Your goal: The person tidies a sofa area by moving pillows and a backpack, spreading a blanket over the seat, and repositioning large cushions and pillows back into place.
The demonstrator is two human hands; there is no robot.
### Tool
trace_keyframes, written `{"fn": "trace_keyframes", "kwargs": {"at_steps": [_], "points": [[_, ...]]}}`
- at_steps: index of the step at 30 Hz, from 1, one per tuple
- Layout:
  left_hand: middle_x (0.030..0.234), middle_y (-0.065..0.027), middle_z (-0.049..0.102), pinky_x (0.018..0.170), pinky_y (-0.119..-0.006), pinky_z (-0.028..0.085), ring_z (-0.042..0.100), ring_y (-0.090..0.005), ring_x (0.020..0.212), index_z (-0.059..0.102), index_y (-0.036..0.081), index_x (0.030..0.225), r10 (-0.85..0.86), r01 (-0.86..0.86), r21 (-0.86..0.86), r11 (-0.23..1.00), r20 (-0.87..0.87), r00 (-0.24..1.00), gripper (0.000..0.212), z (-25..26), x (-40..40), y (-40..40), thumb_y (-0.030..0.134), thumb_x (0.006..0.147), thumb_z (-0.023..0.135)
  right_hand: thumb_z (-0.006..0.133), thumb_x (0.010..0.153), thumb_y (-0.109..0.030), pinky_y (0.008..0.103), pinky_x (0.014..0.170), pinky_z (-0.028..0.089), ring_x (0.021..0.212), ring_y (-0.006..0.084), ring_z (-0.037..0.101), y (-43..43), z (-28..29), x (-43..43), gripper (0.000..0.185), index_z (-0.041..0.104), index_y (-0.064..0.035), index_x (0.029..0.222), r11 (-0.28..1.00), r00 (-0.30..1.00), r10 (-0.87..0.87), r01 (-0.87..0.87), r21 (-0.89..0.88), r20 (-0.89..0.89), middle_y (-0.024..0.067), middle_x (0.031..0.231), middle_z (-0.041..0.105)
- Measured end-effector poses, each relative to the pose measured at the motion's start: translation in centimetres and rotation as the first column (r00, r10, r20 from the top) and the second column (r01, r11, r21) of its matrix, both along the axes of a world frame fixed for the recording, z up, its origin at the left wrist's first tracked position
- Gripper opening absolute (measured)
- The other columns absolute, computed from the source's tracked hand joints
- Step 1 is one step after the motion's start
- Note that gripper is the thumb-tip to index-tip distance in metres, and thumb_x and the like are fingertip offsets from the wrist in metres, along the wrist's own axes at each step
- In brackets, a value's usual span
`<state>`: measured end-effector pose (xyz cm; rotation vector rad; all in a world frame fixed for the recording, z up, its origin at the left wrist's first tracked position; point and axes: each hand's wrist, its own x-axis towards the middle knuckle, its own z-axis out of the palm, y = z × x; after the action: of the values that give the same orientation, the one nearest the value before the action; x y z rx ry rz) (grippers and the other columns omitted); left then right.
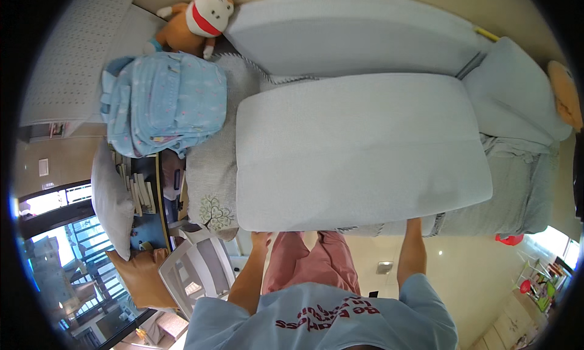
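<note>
A large pale grey sofa cushion (360, 149) lies before me, tilted slightly, over the sofa's seat. At its near left corner my left hand (260, 239) grips the edge, with the fingers partly hidden by the cushion. My right forearm reaches under the near edge on the right, so the cushion hides that hand and its fingers. Beneath the cushion spreads a grey woven sofa cover (211, 176) with a corded trim and a tree design at its near left corner.
A light blue backpack (169, 103) and a plush monkey (196, 24) sit on the left. The sofa backrest (360, 35) runs behind; a grey pillow (511, 94) leans at the right. A white chair (200, 259), books (142, 192) and a brown cushion (143, 279) are near left.
</note>
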<state>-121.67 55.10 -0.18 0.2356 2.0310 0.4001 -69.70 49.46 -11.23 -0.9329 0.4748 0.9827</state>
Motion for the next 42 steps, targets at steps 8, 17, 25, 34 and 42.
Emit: {"fn": "trace_keyframes", "kwargs": {"at_steps": [8, 17, 25, 34, 42], "points": [[0.101, -0.0072, 0.059, 0.068, -0.035, 0.047, 0.06, -0.0207, 0.088, 0.041, 0.012, 0.116, 0.339, -0.38, 0.101, 0.919, 0.285, 0.897, 0.038, -10.6, 4.0, 1.0, 0.021, 0.083, 0.059, 0.048, 0.089, -0.034, 0.0423, 0.085, 0.048, 0.104, 0.0282, 0.055, -1.3, 2.8, 0.3, 0.043, 0.05, -0.0037, 0.12, 0.978, 0.978, -0.136, 0.158, -0.133, 0.16, 0.0119, 0.116, 0.056], [0.101, -0.0068, 0.059, 0.068, -0.037, 0.048, 0.06, -0.0206, 0.086, 0.043, 0.012, 0.115, 0.517, -0.541, 0.319, 0.778, 0.163, 0.84, 0.037, -12.2, 5.2, 1.9, 0.022, 0.084, 0.058, 0.05, 0.079, -0.063, 0.0389, 0.087, 0.044, 0.106, 0.0241, 0.051, -1.8, 13.9, 1.9, 0.072, 0.041, -0.0099, 0.127, 0.9, 0.934, 0.071, 0.091, -0.427, 0.35, 0.0072, 0.119, 0.051], [0.105, -0.0078, 0.058, 0.072, -0.038, 0.05, 0.059, -0.0216, 0.089, 0.044, 0.012, 0.118, 0.298, -0.438, 0.45, 0.778, 0.349, 0.888, 0.037, -6.9, -5.0, -2.0, 0.028, 0.086, 0.053, 0.05, 0.065, -0.079, 0.0518, 0.091, 0.038, 0.121, 0.0328, 0.037, 0.7, 12.8, 6.1, 0.094, 0.03, -0.0204, 0.136, 0.847, 0.945, 0.318, -0.247, -0.47, 0.078, 0.0067, 0.135, 0.036], [0.135, -0.0069, 0.043, 0.101, -0.037, 0.032, 0.041, -0.0198, 0.121, 0.038, 0.007, 0.134, 0.14, -0.304, 0.144, 0.942, 0.653, 0.744, 0.078, -1.2, -4.4, 6.2, 0.06, 0.08, 0.054, 0.064, 0.069, -0.055, 0.0509, 0.089, 0.041, 0.116, 0.0296, 0.044, -0.1, 8.8, 7.6, 0.073, 0.045, -0.0166, 0.128, 0.857, 0.93, 0.367, -0.334, -0.393, 0.01, 0.0064, 0.128, 0.048], [0.116, -0.0124, 0.054, 0.09, -0.034, 0.041, 0.052, -0.0226, 0.106, 0.047, 0.004, 0.124, 0.09, -0.296, 0.343, 0.891, 0.506, 0.858, 0.061, 7.9, -2.2, 8.8, 0.029, 0.072, 0.066, 0.063, 0.078, -0.039, 0.0473, 0.085, 0.045, 0.105, 0.0361, 0.049, 1.0, 13.9, 7.9, 0.059, 0.051, 0.0014, 0.119, 0.718, 0.769, 0.478, -0.064, -0.693, 0.424, 0.0192, 0.121, 0.048]]}}
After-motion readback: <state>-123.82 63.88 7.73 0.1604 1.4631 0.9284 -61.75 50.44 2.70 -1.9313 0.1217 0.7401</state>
